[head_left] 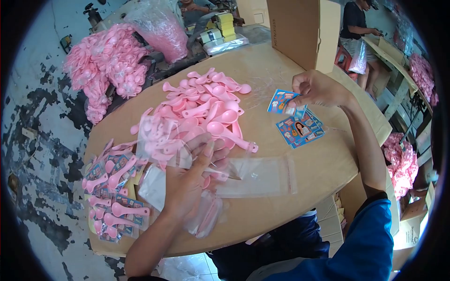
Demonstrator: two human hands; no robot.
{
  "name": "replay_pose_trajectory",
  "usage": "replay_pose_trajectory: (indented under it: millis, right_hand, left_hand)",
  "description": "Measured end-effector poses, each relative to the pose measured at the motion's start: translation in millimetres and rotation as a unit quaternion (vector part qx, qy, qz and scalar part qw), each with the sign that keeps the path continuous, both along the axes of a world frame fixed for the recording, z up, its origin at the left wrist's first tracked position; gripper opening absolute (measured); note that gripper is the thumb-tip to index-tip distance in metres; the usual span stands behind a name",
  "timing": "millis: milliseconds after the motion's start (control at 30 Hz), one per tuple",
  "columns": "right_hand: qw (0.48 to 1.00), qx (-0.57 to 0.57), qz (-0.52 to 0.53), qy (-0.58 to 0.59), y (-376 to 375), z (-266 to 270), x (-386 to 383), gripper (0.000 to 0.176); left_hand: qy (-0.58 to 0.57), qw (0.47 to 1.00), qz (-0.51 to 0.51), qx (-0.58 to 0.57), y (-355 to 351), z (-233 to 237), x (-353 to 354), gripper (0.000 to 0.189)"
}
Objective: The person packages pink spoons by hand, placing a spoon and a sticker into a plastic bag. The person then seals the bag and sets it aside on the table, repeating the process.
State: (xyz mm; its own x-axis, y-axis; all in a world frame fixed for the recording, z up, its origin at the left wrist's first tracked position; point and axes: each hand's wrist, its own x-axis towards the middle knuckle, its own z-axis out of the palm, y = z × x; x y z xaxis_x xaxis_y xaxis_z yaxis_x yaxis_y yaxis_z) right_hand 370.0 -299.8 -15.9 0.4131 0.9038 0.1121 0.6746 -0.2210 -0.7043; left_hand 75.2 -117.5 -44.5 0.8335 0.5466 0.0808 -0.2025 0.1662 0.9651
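Observation:
My right hand pinches a blue printed card between thumb and fingers. Just below it, more blue cards lie in a small overlapping stack, the top one with a printed figure and a guitar. My left hand has its fingers closed on a clear plastic bag that stretches flat to the right; the fingertips are partly covered by film. Beyond that hand spreads a heap of pink plastic spoons. More clear bags lie under and beside my left wrist.
Packed bags with pink spoons and cards are piled at the table's left edge. An upright cardboard box stands at the back right. Large heaps of pink goods sit behind the table. Two other people are in the background, one seated at right.

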Motion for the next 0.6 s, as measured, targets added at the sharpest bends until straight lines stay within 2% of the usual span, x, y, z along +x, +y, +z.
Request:
replay_pose_trajectory:
  millis: [67,167,267,300,367,400,433,533,600]
  right_hand:
    - [0.995,0.090,-0.003,-0.041,1,-4,1,0.031]
    - [0.988,0.147,-0.013,0.042,-1,1,3,0.024]
    - [0.986,0.133,-0.101,-0.027,0,6,1,0.021]
    - [0.989,0.109,-0.089,-0.042,-2,10,-2,0.017]
    - [0.994,0.027,-0.066,-0.085,-2,11,-8,0.026]
    - [0.992,-0.016,-0.059,-0.106,-3,12,-11,0.033]
    - [0.990,-0.063,-0.055,-0.111,-2,9,-12,0.053]
    - [0.983,-0.067,0.026,-0.166,1,-3,-14,0.053]
    - [0.965,-0.132,0.041,-0.224,5,-3,-31,0.057]
  left_hand:
    - [-0.019,1.000,0.007,-0.022,1,0,-1,0.032]
    - [-0.054,0.998,0.018,-0.041,7,-7,-1,0.028]
    - [-0.061,0.996,0.055,-0.037,11,-8,0,0.023]
    - [-0.055,0.996,0.058,-0.050,10,-5,0,0.023]
    - [-0.036,0.997,0.060,-0.025,14,-3,0,0.023]
    - [-0.027,0.998,0.056,-0.013,15,-4,1,0.024]
    - [-0.024,0.998,0.052,-0.016,15,-4,1,0.025]
    - [-0.008,0.999,0.038,-0.025,15,-4,0,0.028]
    - [0.005,0.999,0.024,-0.032,13,-3,-1,0.033]
